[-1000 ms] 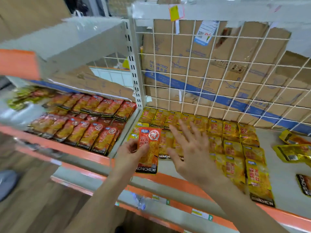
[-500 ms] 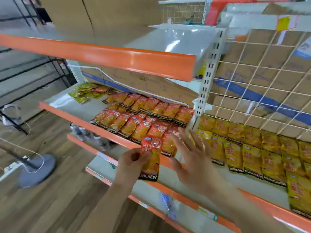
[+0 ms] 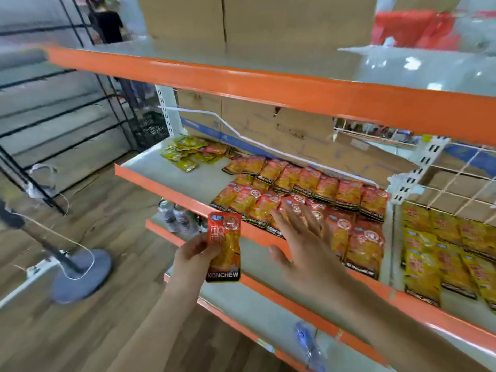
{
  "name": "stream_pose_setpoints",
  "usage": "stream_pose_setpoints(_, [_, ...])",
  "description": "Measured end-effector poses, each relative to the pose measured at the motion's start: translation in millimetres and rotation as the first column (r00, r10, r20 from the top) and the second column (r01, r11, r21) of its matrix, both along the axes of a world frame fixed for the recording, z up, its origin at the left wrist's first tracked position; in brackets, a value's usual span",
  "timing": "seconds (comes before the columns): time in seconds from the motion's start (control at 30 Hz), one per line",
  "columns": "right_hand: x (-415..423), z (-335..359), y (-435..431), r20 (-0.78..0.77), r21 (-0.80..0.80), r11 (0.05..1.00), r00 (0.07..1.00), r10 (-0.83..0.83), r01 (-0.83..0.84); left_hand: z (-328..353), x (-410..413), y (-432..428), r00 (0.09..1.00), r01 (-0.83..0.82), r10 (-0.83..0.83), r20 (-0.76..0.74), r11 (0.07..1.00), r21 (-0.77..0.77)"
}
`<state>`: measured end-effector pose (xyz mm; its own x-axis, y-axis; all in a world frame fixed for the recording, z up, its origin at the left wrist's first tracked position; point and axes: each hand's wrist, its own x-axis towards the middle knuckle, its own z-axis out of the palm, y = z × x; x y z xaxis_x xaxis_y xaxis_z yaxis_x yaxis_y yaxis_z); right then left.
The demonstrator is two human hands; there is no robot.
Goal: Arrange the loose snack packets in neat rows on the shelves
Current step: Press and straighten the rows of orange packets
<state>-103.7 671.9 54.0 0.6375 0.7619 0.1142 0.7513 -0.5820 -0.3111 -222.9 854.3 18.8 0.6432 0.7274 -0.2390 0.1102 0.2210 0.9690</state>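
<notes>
From the head camera, the left hand [image 3: 193,253] holds one red packet [image 3: 225,248] upright in front of the middle shelf [image 3: 166,183], with its fingers [image 3: 197,244] and thumb pinching the packet's left edge about halfway up. The right hand [image 3: 303,245] is released, fingers spread flat and grasping nothing. It hovers over the near row of red packets [image 3: 308,191], which lie overlapped in two rows on the right part of that shelf.

A loose heap of yellow and red packets [image 3: 188,154] sits at the far left of the same shelf. More yellow packets [image 3: 442,253] lie in rows on the next bay to the right.

The held packet looks light and soft, a thin glossy foil pouch that would bend and may slip. It is best pinched at a sealed edge or end, not squeezed across the filled middle. The bare stretch of shelf left of the red rows looks like its likely place.
</notes>
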Motion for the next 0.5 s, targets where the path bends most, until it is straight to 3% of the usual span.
stream_pose_setpoints(0.5, [39,-5,84,-0.056,-0.059,0.998,0.998,-0.016,0.012,1,60,84,0.998,0.065,-0.064,-0.011,0.996,0.064])
